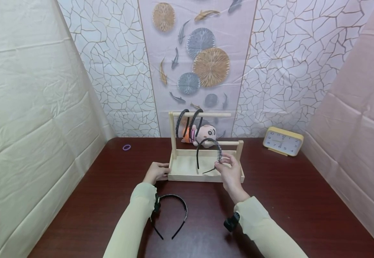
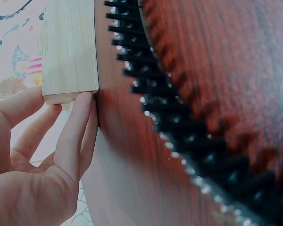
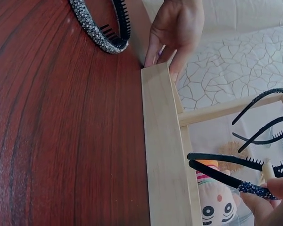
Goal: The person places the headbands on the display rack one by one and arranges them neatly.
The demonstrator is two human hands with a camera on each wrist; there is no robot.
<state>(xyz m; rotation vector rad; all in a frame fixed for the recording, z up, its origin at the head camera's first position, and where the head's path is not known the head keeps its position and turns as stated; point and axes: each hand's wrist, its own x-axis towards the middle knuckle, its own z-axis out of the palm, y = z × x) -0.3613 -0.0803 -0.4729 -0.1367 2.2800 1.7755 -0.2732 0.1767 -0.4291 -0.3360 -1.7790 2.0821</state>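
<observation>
My right hand pinches one side of a black toothed headband with glittery stones. The headband's curved top overlaps the lower rod of a pale wooden stand; its ends hang over the tray base. In the right wrist view, the rod's tip shows close to the fingers. At the stand's left end is my left hand, its extended fingertips touching the wood. Two black headbands hang from the upper rod. Another headband lies on the table beside my left forearm.
Behind the stand sits a plush doll with a striped top. A yellow-framed clock stands at the back right of the dark red table. A small purple ring lies at the back left. Patterned cloth hangs behind.
</observation>
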